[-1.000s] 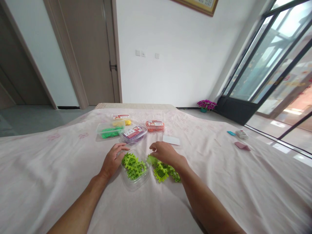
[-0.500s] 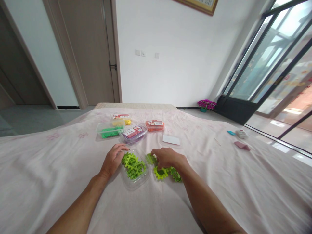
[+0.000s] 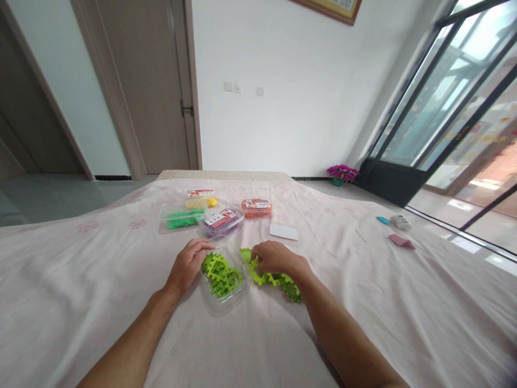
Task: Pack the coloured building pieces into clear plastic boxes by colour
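Note:
A clear plastic box (image 3: 226, 307) stands before me, holding a pile of lime-green toothed pieces (image 3: 221, 274). My left hand (image 3: 191, 261) grips its left rim, fingers along the far corner. To the right of the box, my right hand (image 3: 277, 257) reaches down with its fingers closed on a lime-green toothed ring (image 3: 256, 274), tilted up from the cloth. More green pieces (image 3: 291, 289) lie under and beside that hand, partly hidden by it. The right fingertips are mostly out of sight.
Beyond are lidded boxes with purple (image 3: 222, 220), orange-red (image 3: 257, 208), green (image 3: 183, 218) and yellow (image 3: 212, 202) pieces. A clear lid with a white label (image 3: 284, 232) lies behind my right hand. Far right are a pink cloth (image 3: 401, 241) and a small white packet (image 3: 400, 222).
My right hand has closed on the green ring and tipped it up from the cloth, nearer the box. The left hand and the box have stayed in place.

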Demonstrator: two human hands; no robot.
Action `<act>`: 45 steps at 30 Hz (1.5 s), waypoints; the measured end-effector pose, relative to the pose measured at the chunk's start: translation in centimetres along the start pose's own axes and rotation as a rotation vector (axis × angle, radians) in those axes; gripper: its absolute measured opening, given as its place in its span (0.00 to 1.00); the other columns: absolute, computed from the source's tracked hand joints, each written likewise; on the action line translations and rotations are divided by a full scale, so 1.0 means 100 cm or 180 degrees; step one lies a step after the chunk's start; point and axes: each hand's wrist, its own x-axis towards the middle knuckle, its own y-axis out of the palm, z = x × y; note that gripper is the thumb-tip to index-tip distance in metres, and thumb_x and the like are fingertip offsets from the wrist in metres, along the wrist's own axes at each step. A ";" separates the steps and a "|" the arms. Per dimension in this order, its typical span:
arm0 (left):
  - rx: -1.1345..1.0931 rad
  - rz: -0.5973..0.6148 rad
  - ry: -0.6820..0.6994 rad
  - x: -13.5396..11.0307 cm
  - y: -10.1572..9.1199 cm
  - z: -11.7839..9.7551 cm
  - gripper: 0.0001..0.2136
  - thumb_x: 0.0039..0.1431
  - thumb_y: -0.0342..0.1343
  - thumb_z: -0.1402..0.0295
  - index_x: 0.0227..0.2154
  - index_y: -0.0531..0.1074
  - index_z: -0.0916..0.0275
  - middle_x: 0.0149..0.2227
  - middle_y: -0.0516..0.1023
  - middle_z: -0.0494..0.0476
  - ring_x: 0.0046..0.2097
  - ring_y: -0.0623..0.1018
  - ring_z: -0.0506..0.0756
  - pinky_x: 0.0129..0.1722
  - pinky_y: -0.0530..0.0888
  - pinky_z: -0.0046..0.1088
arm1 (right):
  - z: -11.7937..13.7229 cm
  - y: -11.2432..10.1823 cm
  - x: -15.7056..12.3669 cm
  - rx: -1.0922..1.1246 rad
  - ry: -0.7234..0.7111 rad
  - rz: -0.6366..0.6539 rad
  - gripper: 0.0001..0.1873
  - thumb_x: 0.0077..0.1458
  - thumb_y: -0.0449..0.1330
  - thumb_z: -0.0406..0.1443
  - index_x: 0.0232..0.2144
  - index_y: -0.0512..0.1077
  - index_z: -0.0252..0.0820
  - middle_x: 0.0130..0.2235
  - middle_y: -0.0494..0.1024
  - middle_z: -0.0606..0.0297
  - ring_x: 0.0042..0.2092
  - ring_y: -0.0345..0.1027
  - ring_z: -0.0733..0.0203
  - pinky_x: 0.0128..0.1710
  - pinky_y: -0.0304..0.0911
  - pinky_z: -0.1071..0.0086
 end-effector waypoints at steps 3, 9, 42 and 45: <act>-0.0011 0.0016 -0.0015 0.000 0.000 0.000 0.15 0.60 0.46 0.64 0.37 0.78 0.60 0.47 0.76 0.59 0.53 0.74 0.59 0.58 0.67 0.40 | 0.001 -0.006 0.001 0.0131 0.0148 -0.0338 0.20 0.49 0.58 0.30 0.45 0.77 0.45 0.42 0.80 0.61 0.43 0.72 0.57 0.38 0.59 0.71; -0.0035 0.0047 -0.0044 -0.001 0.000 0.001 0.15 0.61 0.45 0.65 0.38 0.78 0.60 0.48 0.76 0.59 0.53 0.73 0.59 0.58 0.67 0.40 | 0.006 -0.016 0.005 0.0885 0.0329 -0.1648 0.17 0.51 0.55 0.29 0.43 0.77 0.42 0.41 0.79 0.61 0.40 0.71 0.61 0.40 0.60 0.71; -0.0010 0.0020 -0.0018 0.000 0.001 0.000 0.15 0.61 0.45 0.64 0.36 0.78 0.59 0.46 0.77 0.58 0.53 0.74 0.59 0.57 0.68 0.39 | 0.028 0.017 0.007 -0.0110 -0.0017 -0.0529 0.15 0.59 0.55 0.32 0.48 0.73 0.41 0.47 0.76 0.54 0.50 0.67 0.53 0.45 0.60 0.66; 0.0121 -0.0039 0.0047 -0.001 -0.001 -0.001 0.15 0.61 0.45 0.65 0.38 0.78 0.59 0.48 0.76 0.59 0.54 0.73 0.59 0.58 0.67 0.40 | 0.027 0.017 0.008 -0.0168 0.0039 -0.0591 0.16 0.58 0.55 0.33 0.48 0.74 0.41 0.46 0.76 0.53 0.49 0.68 0.52 0.45 0.60 0.66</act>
